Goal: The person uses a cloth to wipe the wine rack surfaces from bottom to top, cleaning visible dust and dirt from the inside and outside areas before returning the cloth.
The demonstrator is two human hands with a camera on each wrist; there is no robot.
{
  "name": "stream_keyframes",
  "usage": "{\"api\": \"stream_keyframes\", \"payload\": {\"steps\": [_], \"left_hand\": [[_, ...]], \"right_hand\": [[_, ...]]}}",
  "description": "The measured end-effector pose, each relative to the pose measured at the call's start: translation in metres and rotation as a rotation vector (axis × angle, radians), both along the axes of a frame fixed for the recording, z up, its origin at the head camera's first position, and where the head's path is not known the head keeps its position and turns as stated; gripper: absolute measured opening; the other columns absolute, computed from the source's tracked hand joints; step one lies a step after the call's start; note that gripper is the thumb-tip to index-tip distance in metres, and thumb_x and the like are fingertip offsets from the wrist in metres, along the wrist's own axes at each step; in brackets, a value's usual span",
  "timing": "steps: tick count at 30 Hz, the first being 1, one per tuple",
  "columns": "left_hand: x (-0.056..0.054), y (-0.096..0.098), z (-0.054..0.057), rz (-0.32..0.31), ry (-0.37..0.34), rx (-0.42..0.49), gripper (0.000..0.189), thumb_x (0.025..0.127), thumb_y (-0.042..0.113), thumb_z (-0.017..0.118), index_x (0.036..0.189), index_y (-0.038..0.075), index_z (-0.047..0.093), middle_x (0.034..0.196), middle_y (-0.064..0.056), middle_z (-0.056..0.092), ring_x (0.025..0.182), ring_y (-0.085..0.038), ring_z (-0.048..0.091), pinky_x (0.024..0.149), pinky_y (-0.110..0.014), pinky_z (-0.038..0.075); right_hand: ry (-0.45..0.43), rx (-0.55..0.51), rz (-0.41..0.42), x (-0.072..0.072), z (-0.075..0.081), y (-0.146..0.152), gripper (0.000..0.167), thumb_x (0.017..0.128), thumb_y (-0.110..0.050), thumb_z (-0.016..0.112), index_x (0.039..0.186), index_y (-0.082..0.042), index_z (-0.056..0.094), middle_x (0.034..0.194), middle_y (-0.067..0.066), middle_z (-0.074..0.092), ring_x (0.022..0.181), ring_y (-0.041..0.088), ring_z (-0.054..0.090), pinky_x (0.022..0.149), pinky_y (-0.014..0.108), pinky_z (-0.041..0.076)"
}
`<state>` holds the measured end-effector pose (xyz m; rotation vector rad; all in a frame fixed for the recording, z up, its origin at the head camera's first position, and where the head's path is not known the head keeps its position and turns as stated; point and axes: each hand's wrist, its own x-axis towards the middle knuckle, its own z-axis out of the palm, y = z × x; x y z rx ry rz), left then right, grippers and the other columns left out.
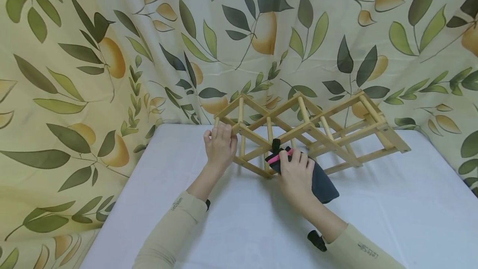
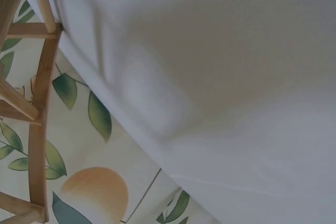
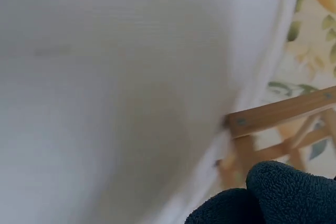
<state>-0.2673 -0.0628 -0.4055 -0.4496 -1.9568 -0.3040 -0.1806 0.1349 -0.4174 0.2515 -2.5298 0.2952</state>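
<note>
A light wooden lattice rack (image 1: pixel 306 128), folding in look with crossed slats and round dowels, stands along the far side of the table. My left hand (image 1: pixel 221 146) grips its left end, fingers curled over the frame. In my right hand (image 1: pixel 297 175) is a dark blue-grey cloth (image 1: pixel 324 184) with a bright pink strip and black parts at its upper end. This bundle is in front of the rack's middle; whether they touch I cannot tell. Up close, the right wrist view shows the cloth's looped, towel-like pile (image 3: pixel 294 195). The left fingers are out of the left wrist view.
A white cloth covers the table (image 1: pixel 239 227), whose far edge runs behind the rack. Leaf-and-fruit patterned curtains (image 1: pixel 239 45) hang close behind the table and along its left side. The rack's right end (image 1: pixel 401 142) reaches toward the far right corner.
</note>
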Motion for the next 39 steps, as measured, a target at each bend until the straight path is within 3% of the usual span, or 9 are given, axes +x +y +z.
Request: {"api": "stream_keyframes", "payload": {"steps": [5, 10, 14, 24, 32, 39], "left_hand": [[-0.001, 0.001, -0.001, -0.011, 0.002, -0.002, 0.013, 0.081, 0.015, 0.049, 0.092, 0.009, 0.045, 0.084, -0.003, 0.047, 0.077, -0.022, 0.043, 0.078, -0.040, 0.028], [-0.002, 0.002, 0.000, -0.013, 0.005, 0.007, 0.014, 0.081, 0.016, 0.049, 0.092, 0.009, 0.045, 0.084, -0.003, 0.047, 0.078, -0.023, 0.044, 0.078, -0.041, 0.029], [-0.001, 0.003, 0.000, -0.016, -0.001, 0.005, 0.012, 0.081, 0.016, 0.048, 0.091, 0.010, 0.044, 0.083, -0.002, 0.046, 0.078, -0.021, 0.042, 0.078, -0.041, 0.028], [-0.001, 0.000, -0.001, -0.001, -0.013, -0.004, 0.014, 0.081, 0.016, 0.049, 0.092, 0.009, 0.044, 0.084, -0.003, 0.045, 0.077, -0.022, 0.042, 0.078, -0.040, 0.028], [0.001, 0.002, -0.002, 0.003, -0.028, -0.002, 0.014, 0.081, 0.017, 0.048, 0.093, 0.009, 0.046, 0.085, -0.003, 0.047, 0.079, -0.023, 0.044, 0.079, -0.041, 0.029], [0.000, 0.001, -0.002, 0.009, 0.006, -0.004, 0.017, 0.080, 0.015, 0.051, 0.094, 0.008, 0.045, 0.086, -0.004, 0.046, 0.079, -0.023, 0.044, 0.078, -0.042, 0.030]], "right_hand": [[-0.011, 0.005, -0.031, 0.002, -0.012, 0.014, 0.055, 0.059, -0.004, 0.077, 0.104, -0.004, 0.046, 0.098, 0.024, 0.043, 0.086, 0.040, 0.040, 0.072, 0.052, 0.030], [0.024, 0.038, 0.002, -0.002, 0.001, 0.002, 0.055, 0.059, -0.007, 0.079, 0.102, -0.004, 0.046, 0.096, 0.023, 0.044, 0.087, 0.041, 0.041, 0.072, 0.052, 0.032], [-0.002, 0.024, 0.020, -0.003, 0.009, -0.007, 0.054, 0.060, -0.008, 0.078, 0.103, -0.004, 0.045, 0.098, 0.023, 0.043, 0.090, 0.040, 0.040, 0.075, 0.053, 0.031], [-0.006, 0.014, -0.002, 0.001, -0.004, 0.012, 0.053, 0.059, -0.005, 0.075, 0.103, -0.004, 0.046, 0.097, 0.024, 0.044, 0.087, 0.040, 0.040, 0.073, 0.052, 0.031], [0.043, -0.149, -0.004, 0.023, 0.022, 0.034, 0.037, 0.067, 0.000, 0.066, 0.099, -0.001, 0.047, 0.097, 0.023, 0.043, 0.087, 0.040, 0.038, 0.073, 0.052, 0.028], [0.098, -0.153, -0.005, 0.033, 0.012, 0.065, 0.032, 0.068, 0.000, 0.062, 0.095, -0.001, 0.045, 0.100, 0.026, 0.043, 0.087, 0.042, 0.037, 0.071, 0.052, 0.026]]}}
